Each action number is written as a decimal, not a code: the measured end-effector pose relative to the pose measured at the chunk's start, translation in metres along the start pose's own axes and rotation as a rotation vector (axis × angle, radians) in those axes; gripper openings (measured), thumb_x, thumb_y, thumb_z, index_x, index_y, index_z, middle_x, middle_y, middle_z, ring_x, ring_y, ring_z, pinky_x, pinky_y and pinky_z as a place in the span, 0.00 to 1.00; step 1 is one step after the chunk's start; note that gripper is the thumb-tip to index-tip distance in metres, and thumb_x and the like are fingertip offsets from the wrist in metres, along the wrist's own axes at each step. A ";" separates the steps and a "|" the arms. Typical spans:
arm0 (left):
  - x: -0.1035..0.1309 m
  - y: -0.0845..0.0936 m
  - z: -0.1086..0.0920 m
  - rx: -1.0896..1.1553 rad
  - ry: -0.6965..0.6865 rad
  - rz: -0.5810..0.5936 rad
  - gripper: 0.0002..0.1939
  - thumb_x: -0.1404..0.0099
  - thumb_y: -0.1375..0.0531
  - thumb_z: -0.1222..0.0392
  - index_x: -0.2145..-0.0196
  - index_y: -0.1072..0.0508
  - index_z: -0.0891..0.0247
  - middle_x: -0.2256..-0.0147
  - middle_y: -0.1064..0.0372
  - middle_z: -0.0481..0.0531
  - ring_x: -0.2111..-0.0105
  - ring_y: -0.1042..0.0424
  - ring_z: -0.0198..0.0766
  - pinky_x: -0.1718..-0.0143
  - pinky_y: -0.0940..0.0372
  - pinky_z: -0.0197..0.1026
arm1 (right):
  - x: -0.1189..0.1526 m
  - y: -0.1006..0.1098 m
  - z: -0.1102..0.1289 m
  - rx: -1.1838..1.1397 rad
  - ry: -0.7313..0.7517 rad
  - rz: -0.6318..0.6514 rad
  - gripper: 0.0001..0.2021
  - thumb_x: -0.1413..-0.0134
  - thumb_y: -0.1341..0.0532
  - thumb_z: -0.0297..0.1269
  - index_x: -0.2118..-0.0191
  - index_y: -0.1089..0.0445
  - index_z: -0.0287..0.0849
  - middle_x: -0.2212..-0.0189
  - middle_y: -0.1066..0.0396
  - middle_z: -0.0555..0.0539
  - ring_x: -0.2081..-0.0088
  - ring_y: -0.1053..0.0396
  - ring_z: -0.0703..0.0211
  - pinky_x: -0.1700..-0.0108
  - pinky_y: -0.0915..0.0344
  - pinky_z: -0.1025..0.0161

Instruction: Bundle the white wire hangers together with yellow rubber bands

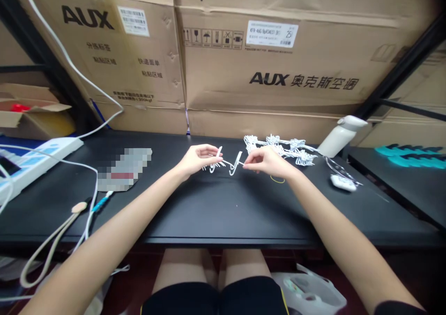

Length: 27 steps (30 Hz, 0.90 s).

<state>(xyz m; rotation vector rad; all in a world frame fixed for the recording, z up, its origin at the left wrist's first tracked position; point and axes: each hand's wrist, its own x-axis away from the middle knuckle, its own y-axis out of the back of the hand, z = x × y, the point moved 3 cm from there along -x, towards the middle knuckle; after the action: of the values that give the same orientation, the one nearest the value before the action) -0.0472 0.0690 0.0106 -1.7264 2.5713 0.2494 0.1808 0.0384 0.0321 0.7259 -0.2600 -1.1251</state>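
Above the middle of the black table, my left hand [200, 159] pinches a thin white plastic piece with hooks [236, 163] between thumb and fingertips. My right hand [266, 161] grips the other end of its thin rod, fingers closed. One hook stands in the gap between the hands; another hangs beside my left fingertips, where more small white prongs show, partly hidden. Behind my right hand lie several bundles of similar white plastic pieces [272, 141]. A thin yellow band [278, 179] lies on the table under my right wrist.
A white bottle [343, 136] and a small white case [343, 183] with a dark cord are at the right. On the left are a pixelated flat object [123, 171], a power strip [38, 164] and white cables. Cardboard boxes [216, 89] wall off the back.
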 end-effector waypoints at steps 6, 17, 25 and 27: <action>0.004 -0.010 -0.002 0.023 -0.020 0.130 0.20 0.56 0.29 0.57 0.64 0.25 0.64 0.62 0.24 0.56 0.60 0.25 0.44 0.53 0.32 0.47 | -0.003 -0.021 0.004 -0.089 0.062 -0.034 0.10 0.54 0.36 0.42 0.72 0.26 0.38 0.78 0.29 0.48 0.78 0.35 0.64 0.77 0.36 0.67; 0.003 -0.012 0.001 -0.017 -0.005 0.163 0.21 0.54 0.30 0.54 0.62 0.25 0.64 0.64 0.24 0.58 0.65 0.25 0.44 0.66 0.30 0.43 | -0.003 -0.034 0.010 -0.175 0.020 -0.003 0.14 0.54 0.35 0.45 0.72 0.26 0.36 0.81 0.31 0.49 0.82 0.40 0.69 0.81 0.44 0.70; 0.003 -0.010 0.001 -0.069 0.040 0.139 0.25 0.51 0.32 0.49 0.57 0.26 0.63 0.62 0.25 0.59 0.63 0.25 0.45 0.69 0.32 0.40 | -0.004 -0.038 0.008 -0.260 -0.035 0.015 0.17 0.57 0.34 0.48 0.72 0.26 0.36 0.81 0.31 0.49 0.81 0.38 0.68 0.82 0.43 0.70; 0.003 -0.009 0.001 -0.062 0.058 0.144 0.25 0.51 0.33 0.49 0.56 0.27 0.62 0.61 0.25 0.58 0.61 0.26 0.46 0.68 0.32 0.41 | -0.004 -0.040 0.008 -0.284 -0.061 0.018 0.17 0.58 0.34 0.48 0.72 0.27 0.36 0.81 0.31 0.50 0.81 0.38 0.68 0.83 0.44 0.71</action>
<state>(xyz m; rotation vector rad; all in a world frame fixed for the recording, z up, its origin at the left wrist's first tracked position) -0.0396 0.0632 0.0077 -1.5911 2.7628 0.2911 0.1461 0.0293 0.0127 0.4377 -0.1538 -1.1403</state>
